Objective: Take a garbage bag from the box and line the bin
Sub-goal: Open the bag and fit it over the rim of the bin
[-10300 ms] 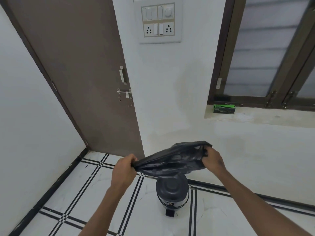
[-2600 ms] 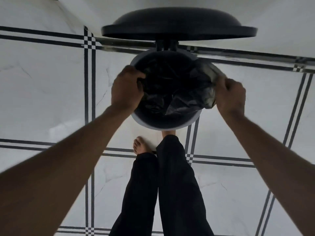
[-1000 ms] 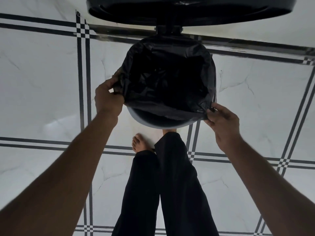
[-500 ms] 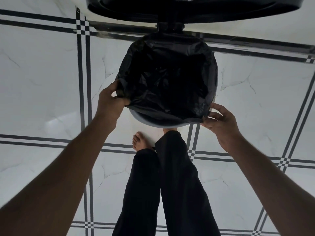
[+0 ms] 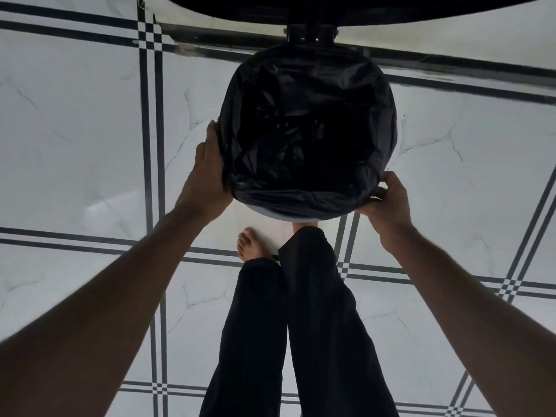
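Seen from above, a black garbage bag (image 5: 304, 130) lies open inside the round pedal bin, its edge folded out over the rim. A pale sliver of the bin's rim (image 5: 279, 216) shows at the near side. The bin's dark lid (image 5: 331, 10) stands raised at the top of the view. My left hand (image 5: 209, 173) presses against the bag on the bin's left side, fingers hidden behind the plastic. My right hand (image 5: 388, 197) pinches the bag's edge at the near right of the rim.
The bin stands on a white marble floor (image 5: 75, 145) with black line bands. My two legs in black trousers (image 5: 294, 326) stand right below the bin, one bare foot (image 5: 249, 242) showing. A dark skirting line (image 5: 451, 64) runs behind the bin.
The bag's edge has been pulled further down over the near rim. My left hand slid down along the bin's left side and my right hand stays at the near right edge.
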{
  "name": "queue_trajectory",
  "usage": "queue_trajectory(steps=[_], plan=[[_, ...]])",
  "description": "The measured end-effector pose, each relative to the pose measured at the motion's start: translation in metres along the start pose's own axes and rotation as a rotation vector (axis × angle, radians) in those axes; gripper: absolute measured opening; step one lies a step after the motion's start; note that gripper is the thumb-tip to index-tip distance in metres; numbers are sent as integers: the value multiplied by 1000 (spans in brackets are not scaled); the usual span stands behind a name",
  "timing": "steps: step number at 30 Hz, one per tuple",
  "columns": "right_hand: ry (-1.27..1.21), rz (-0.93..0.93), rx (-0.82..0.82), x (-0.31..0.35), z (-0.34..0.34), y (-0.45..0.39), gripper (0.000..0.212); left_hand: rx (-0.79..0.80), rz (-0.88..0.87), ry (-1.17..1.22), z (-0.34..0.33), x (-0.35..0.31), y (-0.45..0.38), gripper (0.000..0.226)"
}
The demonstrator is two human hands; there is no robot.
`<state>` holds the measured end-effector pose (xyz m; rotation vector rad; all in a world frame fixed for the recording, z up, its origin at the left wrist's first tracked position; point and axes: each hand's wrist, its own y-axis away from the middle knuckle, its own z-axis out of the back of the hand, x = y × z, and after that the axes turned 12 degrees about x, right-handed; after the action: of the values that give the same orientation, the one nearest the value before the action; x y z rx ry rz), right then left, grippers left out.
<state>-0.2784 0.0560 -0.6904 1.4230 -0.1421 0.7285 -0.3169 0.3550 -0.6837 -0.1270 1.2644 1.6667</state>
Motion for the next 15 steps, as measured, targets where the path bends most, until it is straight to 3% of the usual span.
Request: queue_trajectory(steps=[3, 5, 10, 15], plan=[[82, 3, -55, -8, -4, -4, 45, -27, 166, 141, -7, 2, 3, 107], [93, -6, -87, -12, -6, -6, 41, -28, 289, 197, -11, 7, 8, 101], [18, 1, -77, -17, -3, -15, 40, -80, 188, -51, -16, 18, 7, 76], [84, 17, -109, -15, 8, -22, 26, -68, 191, -78, 1, 23, -14, 57]])
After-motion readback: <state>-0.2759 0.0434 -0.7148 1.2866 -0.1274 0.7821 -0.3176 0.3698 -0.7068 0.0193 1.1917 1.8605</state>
